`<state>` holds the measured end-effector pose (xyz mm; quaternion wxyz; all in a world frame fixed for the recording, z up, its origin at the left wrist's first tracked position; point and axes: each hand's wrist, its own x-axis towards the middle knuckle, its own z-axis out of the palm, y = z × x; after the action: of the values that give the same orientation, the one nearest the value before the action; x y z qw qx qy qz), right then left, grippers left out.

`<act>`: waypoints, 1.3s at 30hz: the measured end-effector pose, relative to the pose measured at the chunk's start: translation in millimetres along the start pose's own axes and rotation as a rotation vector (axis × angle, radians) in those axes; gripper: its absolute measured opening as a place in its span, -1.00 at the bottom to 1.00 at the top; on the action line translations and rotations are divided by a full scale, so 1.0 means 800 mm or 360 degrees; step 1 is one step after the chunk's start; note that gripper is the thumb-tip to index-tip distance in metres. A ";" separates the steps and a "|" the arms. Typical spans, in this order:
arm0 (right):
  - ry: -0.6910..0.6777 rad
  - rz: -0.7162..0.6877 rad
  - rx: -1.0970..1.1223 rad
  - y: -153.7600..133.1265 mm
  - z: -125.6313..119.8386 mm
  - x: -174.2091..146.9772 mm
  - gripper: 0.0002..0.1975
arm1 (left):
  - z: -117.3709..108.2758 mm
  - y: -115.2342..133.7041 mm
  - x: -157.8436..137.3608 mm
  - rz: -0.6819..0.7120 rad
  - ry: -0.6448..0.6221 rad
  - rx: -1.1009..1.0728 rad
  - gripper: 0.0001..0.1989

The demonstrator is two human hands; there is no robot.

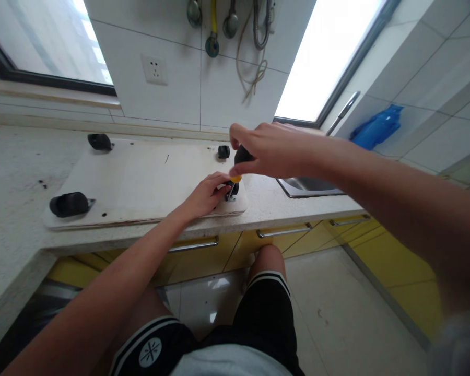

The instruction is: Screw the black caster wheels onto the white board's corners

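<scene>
A white board (141,172) lies on the countertop, with black caster wheels at its corners. My right hand (258,149) grips a screwdriver (243,155) with a black and yellow handle, its shaft slanting down to the metal plate of the near right caster (234,189). Beside that shaft, my left hand (206,197) rests on the board with its fingers closed at the same caster; whatever they pinch is too small to make out. The other casters are the far right one (223,152), the far left one (99,141) and the near left one (69,204).
A steel sink (305,188) with a faucet (342,112) sits to the right. A blue plastic item (378,127) is by the right wall. Pipes and a tied cord (255,78) hang at the back wall near a socket (154,69). Yellow cabinets (207,256) stand below.
</scene>
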<state>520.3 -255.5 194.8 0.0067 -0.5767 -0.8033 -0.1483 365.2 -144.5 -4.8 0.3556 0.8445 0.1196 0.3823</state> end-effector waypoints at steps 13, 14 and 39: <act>0.0048 0.0246 -0.0166 -0.004 -0.005 0.000 -0.45 | 0.000 -0.001 0.001 0.0015 0.0015 0.0034 -0.73; 0.0010 0.0219 -0.0123 -0.003 -0.004 0.000 -0.46 | 0.000 0.000 0.001 0.0016 0.0017 0.0033 -0.73; 0.0052 0.0059 0.0269 0.000 0.010 -0.007 -0.62 | 0.000 0.001 0.001 0.0067 0.0030 0.0064 -0.73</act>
<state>523.5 -259.1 186.2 0.0712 -0.5865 -0.8019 -0.0894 365.2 -144.6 -3.7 0.3292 0.8502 0.1127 0.3952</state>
